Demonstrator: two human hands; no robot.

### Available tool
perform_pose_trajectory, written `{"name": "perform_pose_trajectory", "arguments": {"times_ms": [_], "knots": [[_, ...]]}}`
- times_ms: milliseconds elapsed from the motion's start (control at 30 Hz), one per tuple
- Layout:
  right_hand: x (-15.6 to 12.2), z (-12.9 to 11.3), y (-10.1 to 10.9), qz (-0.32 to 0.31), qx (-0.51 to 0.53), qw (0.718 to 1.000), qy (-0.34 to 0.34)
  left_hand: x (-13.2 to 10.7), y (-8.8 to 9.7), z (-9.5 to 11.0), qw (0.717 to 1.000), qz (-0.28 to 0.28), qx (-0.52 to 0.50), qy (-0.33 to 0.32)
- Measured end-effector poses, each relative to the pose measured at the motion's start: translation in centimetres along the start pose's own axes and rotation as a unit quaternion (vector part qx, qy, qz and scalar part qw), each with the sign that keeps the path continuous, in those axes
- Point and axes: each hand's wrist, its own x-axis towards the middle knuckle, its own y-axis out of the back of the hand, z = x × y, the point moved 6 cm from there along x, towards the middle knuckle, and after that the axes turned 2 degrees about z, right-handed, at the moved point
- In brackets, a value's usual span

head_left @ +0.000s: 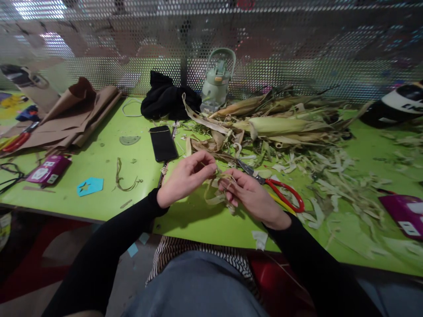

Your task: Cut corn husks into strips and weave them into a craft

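Observation:
Thin strips of corn husk hang between my two hands, above the front part of the green table. My left hand pinches the strips between thumb and forefinger. Curled fingers of my right hand grip the same strips from the other side. Just beyond and to the right of my right hand lie scissors with red handles, their blades pointing away to the left. Something yellow, partly hidden by my wrist, shows beside them. Behind my hands is a heap of corn husks.
Husk scraps cover the table's right side. A black phone, twisted husk cord, blue star cutout and purple box lie leftward. Behind stand a black cloth, green bottle and perforated metal screen. Brown paper lies far left.

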Motion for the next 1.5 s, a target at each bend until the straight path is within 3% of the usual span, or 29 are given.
{"name": "perform_pose_trajectory", "arguments": {"times_ms": [100,267,367,467,600,800,933,1033,1167,1367,1500], "knots": [[-0.1,-0.1,-0.2,-0.024,-0.011,1.000,0.004,0.1,0.1,-0.2,1.000,0.001,-0.015,0.009],[-0.7,-0.9,-0.6,-0.081,-0.124,0.989,0.025,0.5,0.8,-0.5,0.998,0.044,-0.036,-0.010],[-0.9,-2.3,0.0,-0.015,-0.151,0.984,0.094,1.0,1.1,-1.1,0.994,0.049,-0.101,0.005],[-1.1,-3.6,0.9,0.073,-0.043,0.985,0.151,1.2,0.3,-2.0,0.982,0.002,-0.172,0.082],[-0.6,-3.2,0.7,0.066,0.165,0.980,0.088,0.8,-1.4,-2.3,0.940,-0.060,-0.300,0.152],[-0.5,-2.3,-0.7,-0.005,0.178,0.982,0.059,0.2,-3.1,-1.4,0.896,-0.089,-0.409,0.147],[-1.2,-2.6,-0.3,0.025,0.147,0.980,0.128,-0.5,-4.1,-1.1,0.866,-0.161,-0.436,0.185],[-1.7,-3.5,0.0,0.039,0.131,0.971,0.197,-1.1,-4.3,-0.7,0.868,-0.202,-0.410,0.196],[-2.3,-4.4,-0.2,0.002,0.139,0.957,0.254,-1.6,-4.1,-0.4,0.888,-0.202,-0.364,0.198],[-2.2,-4.0,0.1,0.000,0.141,0.957,0.255,-1.6,-4.4,-0.9,0.894,-0.217,-0.344,0.188],[-1.2,-3.6,0.4,0.003,0.181,0.961,0.210,-1.0,-4.3,-2.0,0.890,-0.199,-0.359,0.199]]}}
